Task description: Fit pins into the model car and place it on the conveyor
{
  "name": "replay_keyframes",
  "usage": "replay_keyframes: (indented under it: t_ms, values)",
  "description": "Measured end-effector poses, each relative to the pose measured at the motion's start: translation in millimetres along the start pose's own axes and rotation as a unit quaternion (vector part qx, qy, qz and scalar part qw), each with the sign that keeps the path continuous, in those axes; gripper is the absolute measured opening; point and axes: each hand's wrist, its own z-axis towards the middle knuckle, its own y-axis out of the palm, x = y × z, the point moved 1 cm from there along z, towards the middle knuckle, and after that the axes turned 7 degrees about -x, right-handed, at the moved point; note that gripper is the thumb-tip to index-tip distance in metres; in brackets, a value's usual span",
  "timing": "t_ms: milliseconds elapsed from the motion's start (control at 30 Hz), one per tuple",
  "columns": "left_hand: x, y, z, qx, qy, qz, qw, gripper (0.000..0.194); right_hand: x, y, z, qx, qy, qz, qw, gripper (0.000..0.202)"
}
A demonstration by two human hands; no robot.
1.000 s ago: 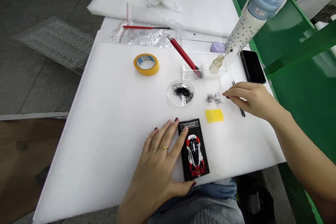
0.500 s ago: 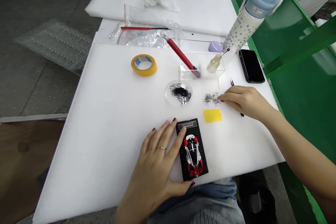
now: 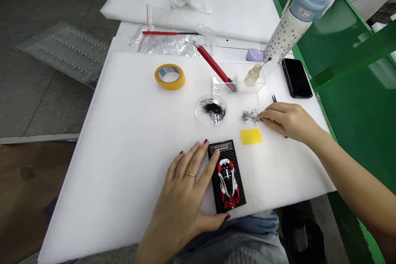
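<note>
A small red, white and black model car stands on a black rectangular base near the front edge of the white foam sheet. My left hand lies flat beside the base, its index finger and thumb touching the base's left side. My right hand rests on the foam with fingertips drawn together at the right edge of a loose pile of tiny dark pins. Black tweezers lie partly under that hand. A yellow pad lies just below the pile.
A clear round dish of dark pins, yellow tape roll, red-handled tool leaning into a clear box, small glue bottle, dotted water bottle, phone and plastic bags sit further back. A green frame borders the right.
My right hand moved left from beside the tweezers to the loose pile of pins and its fingertips closed together there. My left hand stayed on the car's base.
</note>
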Motion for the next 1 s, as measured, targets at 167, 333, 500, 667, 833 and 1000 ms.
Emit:
replay_keyframes:
  t_ms: [167, 333, 500, 667, 833, 1000]
  values:
    - [1, 0.5, 1, -0.003, -0.001, 0.000, 1.000, 0.117, -5, 3, 1, 0.029, 0.027, 0.002, 0.999, 0.019]
    - [0, 1.0, 0, 0.012, 0.001, 0.003, 1.000, 0.115, -6, -1, 2, 0.031, 0.086, 0.083, 0.992, 0.014]
    - [0, 1.2, 1, 0.009, 0.000, 0.006, 1.000, 0.115, -3, -4, 1, 0.006, 0.037, 0.071, 0.997, 0.018]
    - [0, 2.7, -2, 0.008, -0.003, -0.009, 1.000, 0.113, -2, -6, 9, -0.035, -0.023, -0.035, 0.998, 0.025]
    - [-4, 3.3, -5, 0.023, -0.018, -0.084, 0.996, 0.107, 1, -8, 19, -0.064, -0.038, -0.041, 0.996, 0.024]
    - [-3, -5.3, -7, 0.115, -0.053, -0.213, 0.969, 0.060, 1, -20, 19, 0.005, -0.039, -0.031, 0.999, 0.019]
